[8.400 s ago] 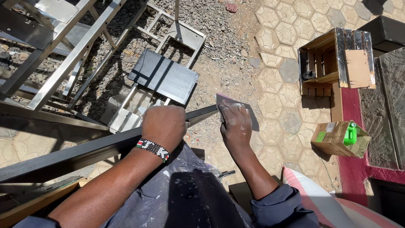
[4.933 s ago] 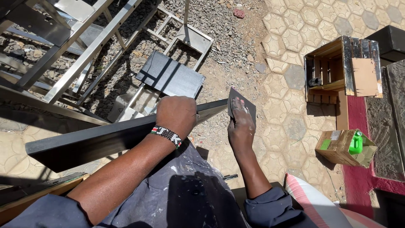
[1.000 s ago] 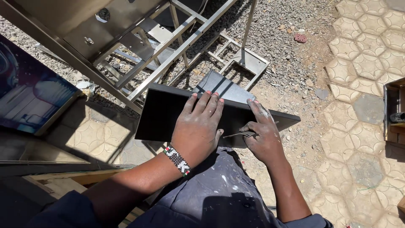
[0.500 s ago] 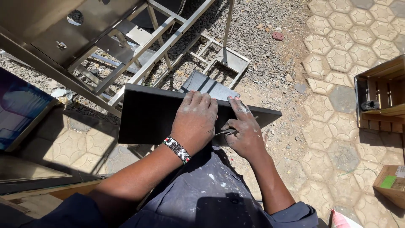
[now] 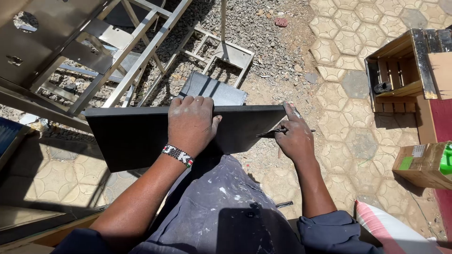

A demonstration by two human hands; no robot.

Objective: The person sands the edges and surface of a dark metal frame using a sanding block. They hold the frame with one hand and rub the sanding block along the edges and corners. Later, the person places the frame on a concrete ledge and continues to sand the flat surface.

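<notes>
A paved floor (image 5: 358, 136) of pale hexagonal tiles fills the right and near part of the scene, giving way to gravel (image 5: 268, 42) at the far middle. On the far left a big steel frame (image 5: 127, 61) of bars and sheet metal lies across the gravel. On the right stands a wooden crate (image 5: 400, 70) with metal-clad edges, and nearer, at the right edge, a brown cardboard box (image 5: 423, 164).

Across the person's lap, in the middle, a dark flat metal panel (image 5: 136, 136) stands on edge, its top rim running left to right. A second, smaller dark sheet (image 5: 212, 89) lies on the ground just beyond it.

The left hand (image 5: 190, 124) is laid over the panel's top rim, fingers curled over the far side and palm pressed to the near face, clamped on it; a beaded wristband (image 5: 178, 155) circles the wrist. The right hand (image 5: 294, 136) sits at the panel's right end, fingers closed on a thin sheet of sandpaper (image 5: 282, 131) seen edge-on, with its forefinger reaching up to the rim's corner.
</notes>
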